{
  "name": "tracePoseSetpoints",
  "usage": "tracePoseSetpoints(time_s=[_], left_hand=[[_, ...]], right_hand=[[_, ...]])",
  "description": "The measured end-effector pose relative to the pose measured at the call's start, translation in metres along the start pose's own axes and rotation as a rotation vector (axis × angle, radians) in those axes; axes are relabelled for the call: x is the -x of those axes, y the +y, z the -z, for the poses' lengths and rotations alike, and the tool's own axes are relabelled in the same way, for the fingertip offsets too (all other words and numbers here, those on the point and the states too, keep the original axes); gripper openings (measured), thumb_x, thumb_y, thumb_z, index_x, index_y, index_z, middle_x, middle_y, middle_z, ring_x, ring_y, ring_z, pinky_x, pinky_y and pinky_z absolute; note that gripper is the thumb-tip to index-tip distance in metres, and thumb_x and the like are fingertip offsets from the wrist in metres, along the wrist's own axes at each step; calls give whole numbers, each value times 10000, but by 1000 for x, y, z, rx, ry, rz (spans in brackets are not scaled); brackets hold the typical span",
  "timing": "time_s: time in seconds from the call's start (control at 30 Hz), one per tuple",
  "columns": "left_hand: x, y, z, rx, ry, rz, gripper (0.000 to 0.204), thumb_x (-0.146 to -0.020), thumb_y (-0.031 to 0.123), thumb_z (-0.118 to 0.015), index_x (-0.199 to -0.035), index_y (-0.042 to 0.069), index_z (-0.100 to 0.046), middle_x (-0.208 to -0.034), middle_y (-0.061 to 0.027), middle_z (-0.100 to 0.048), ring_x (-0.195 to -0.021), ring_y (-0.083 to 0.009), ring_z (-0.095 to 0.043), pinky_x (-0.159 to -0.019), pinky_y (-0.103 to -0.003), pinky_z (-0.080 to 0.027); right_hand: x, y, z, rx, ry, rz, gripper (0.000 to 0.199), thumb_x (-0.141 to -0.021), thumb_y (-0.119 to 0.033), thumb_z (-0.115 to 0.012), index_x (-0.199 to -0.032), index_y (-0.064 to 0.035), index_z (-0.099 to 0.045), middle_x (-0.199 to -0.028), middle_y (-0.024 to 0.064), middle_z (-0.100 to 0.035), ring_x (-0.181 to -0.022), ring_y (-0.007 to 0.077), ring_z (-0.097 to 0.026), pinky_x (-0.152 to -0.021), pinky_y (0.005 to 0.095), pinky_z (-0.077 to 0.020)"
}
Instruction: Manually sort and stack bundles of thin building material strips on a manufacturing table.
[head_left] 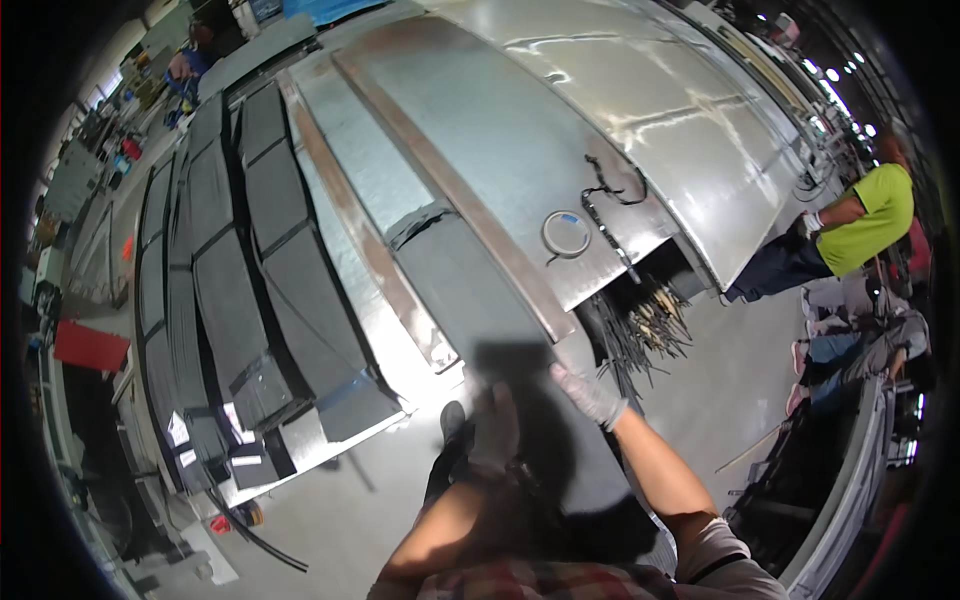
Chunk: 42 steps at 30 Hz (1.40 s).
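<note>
Workshop: long metal table (560, 130), dark sheet stacks (230, 290) at left.
Sheet (500, 300): dark, long axis runs away up-left; near end hidden by hands.
Left hand (493, 432): gloved, flat on sheet; closure unclear.
Right hand (588, 393): gloved, clasping sheet's right edge.

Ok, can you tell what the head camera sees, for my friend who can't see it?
Two gloved hands, left and right, hold a dark flat sheet at the end of a long shiny metal table. Stacks of dark sheets lie to the left, a tape roll sits on the metal, and a person in a green shirt stands at right.
</note>
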<state>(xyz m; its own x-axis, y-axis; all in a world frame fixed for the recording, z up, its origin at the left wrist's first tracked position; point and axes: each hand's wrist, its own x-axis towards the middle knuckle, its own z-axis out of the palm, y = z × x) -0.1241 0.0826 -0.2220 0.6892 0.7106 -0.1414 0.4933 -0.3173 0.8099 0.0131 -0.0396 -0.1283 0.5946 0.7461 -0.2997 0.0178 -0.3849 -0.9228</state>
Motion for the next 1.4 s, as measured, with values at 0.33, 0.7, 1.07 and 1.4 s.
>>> tracePoseSetpoints(time_s=[0.33, 0.7, 1.07, 1.4], left_hand=[[-17, 71, 57, 572, -365, 279, 650, -1036, 305, -395, -1507, -14, -79, -1422, -227, -375, -1286, -307, -404, -1083, -358, -317], [-23, 51, 49, 651, -215, 78, 349, -984, 120, -470, -1299, -28, -481, -1226, -188, -556, -1087, -276, -553, -936, -391, -447], [31, 123, 153, 406, -332, -20, 687, -745, 71, -779, -1294, -56, -387, -1205, -170, -503, -1024, -226, -578, -798, -364, -527], [7, 75, 187, 989, -894, 268, 238, -942, 170, -528, -750, 76, -631, -631, -20, -579, -539, -112, -559, -485, -273, -444]], right_hand=[[-11, 40, 6, -46, -184, 31, 699, -1005, -379, -432, -1493, 46, -169, -1565, 241, -164, -1479, 278, -88, -1193, 351, -86], [-63, -68, 99, 803, 410, -53, 393, -893, -233, -630, -1222, -29, -560, -1185, 184, -587, -1154, 323, -544, -1031, 447, -373], [13, -118, 63, 867, 221, 733, 206, -779, -166, -660, -954, -58, -641, -816, 125, -623, -721, 282, -612, -668, 397, -485], [6, -118, 88, 30, -486, 414, 289, -919, -255, -621, -1097, -29, -648, -911, 100, -705, -766, 241, -677, -772, 315, -539]])
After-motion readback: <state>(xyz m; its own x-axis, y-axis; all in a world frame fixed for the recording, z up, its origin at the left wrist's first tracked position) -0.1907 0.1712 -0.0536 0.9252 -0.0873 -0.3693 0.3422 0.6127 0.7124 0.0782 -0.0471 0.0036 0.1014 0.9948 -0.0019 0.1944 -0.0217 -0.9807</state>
